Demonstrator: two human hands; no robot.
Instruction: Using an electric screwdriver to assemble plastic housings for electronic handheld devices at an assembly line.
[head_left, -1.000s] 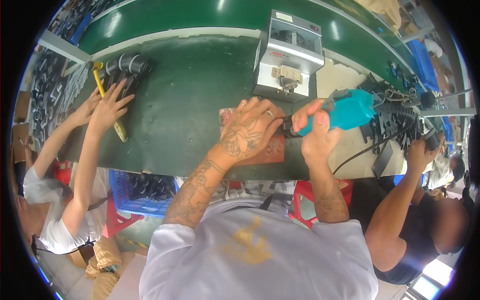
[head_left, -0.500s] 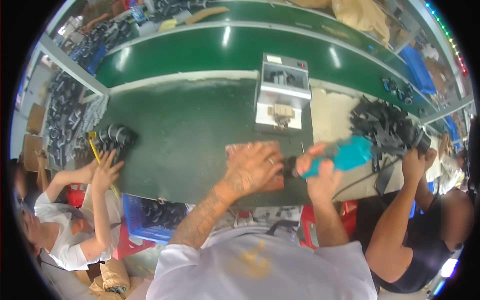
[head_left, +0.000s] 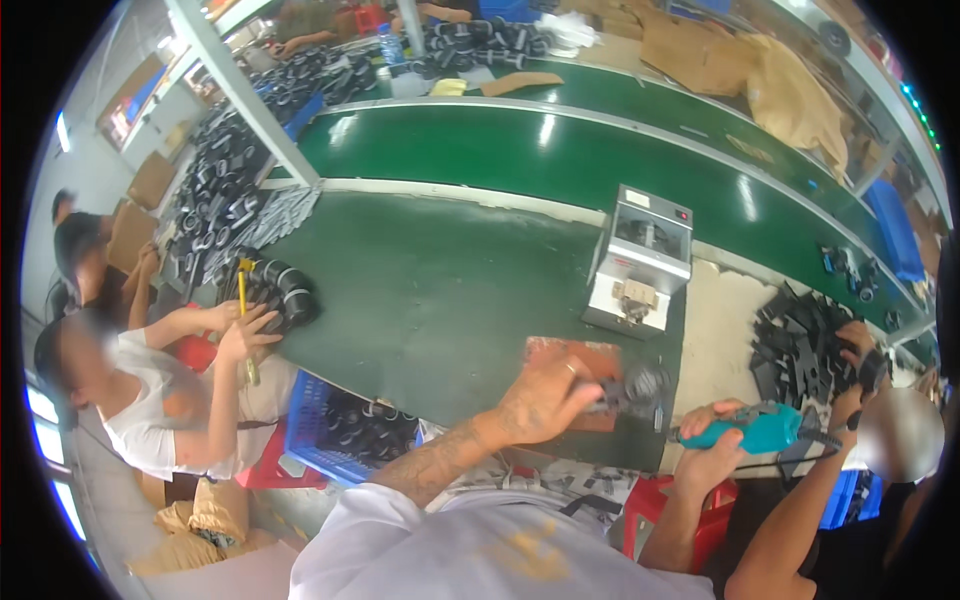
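My left hand (head_left: 545, 402) reaches over a reddish-brown flat block (head_left: 560, 350) on the green bench. Its thumb and fingers close on a dark part (head_left: 612, 392), whose shape is smeared by motion. Off to the right, my right hand (head_left: 708, 462) grips a teal electric screwdriver (head_left: 755, 430) with a black cord. The tool's tip points left, toward the block, and stands apart from it. A thin pointed piece (head_left: 658, 415) lies between the block and the tool.
A grey boxed machine (head_left: 640, 260) stands beyond the block. Black parts (head_left: 800, 345) pile up on the right, near a co-worker's hand. At left, another co-worker holds a yellow tool (head_left: 242, 285) beside black rings (head_left: 285, 290). A blue crate (head_left: 310, 425) sits below the bench edge.
The view has swung left. My left hand has lifted from lying flat on the block and now holds a dark part at its right side. The screwdriver is farther from the block.
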